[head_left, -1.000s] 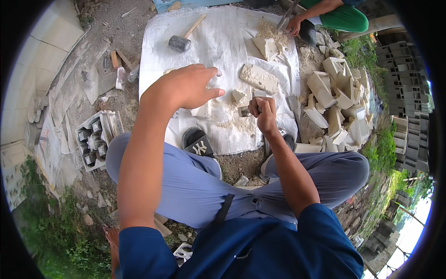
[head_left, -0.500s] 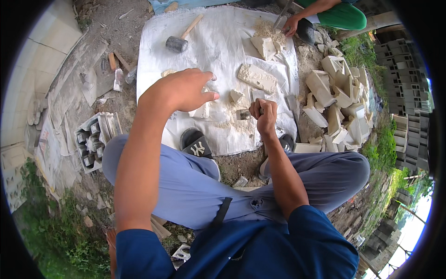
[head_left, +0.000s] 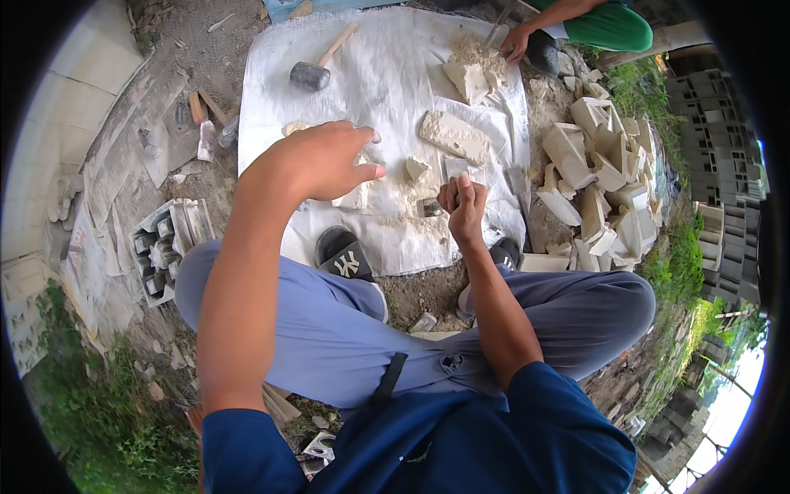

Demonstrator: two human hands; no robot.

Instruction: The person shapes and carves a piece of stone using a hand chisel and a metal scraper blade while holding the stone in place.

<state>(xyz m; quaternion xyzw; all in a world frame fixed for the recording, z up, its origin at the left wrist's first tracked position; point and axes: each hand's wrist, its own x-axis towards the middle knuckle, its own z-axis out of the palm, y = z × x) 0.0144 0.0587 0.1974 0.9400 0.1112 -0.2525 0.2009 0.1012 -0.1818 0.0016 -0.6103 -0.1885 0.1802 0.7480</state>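
Observation:
My right hand (head_left: 464,204) is closed round a short-handled tool, apparently a hammer. Its dark metal head (head_left: 429,207) sticks out to the left, low over the white sheet (head_left: 370,251). The handle is mostly hidden in my fist, with the thumb on top. My left hand (head_left: 321,158) is held over pale stone pieces, thumb and fingers apart. One pale piece (head_left: 354,198) shows below that hand; whether the palm touches it is hidden. Between my hands lies a small pale chunk (head_left: 417,169), and beyond it a rough rectangular block (head_left: 455,137).
A black-headed mallet (head_left: 310,76) lies at the sheet's far left. Pale broken blocks (head_left: 568,156) are heaped at right. At far right another person's hand (head_left: 517,43) is near a pale chunk (head_left: 467,82). A grey moulded block (head_left: 169,247) stands at left.
My right thumb has lifted and straightened, and the hammer head has shifted slightly left. My left hand stays nearly where it was.

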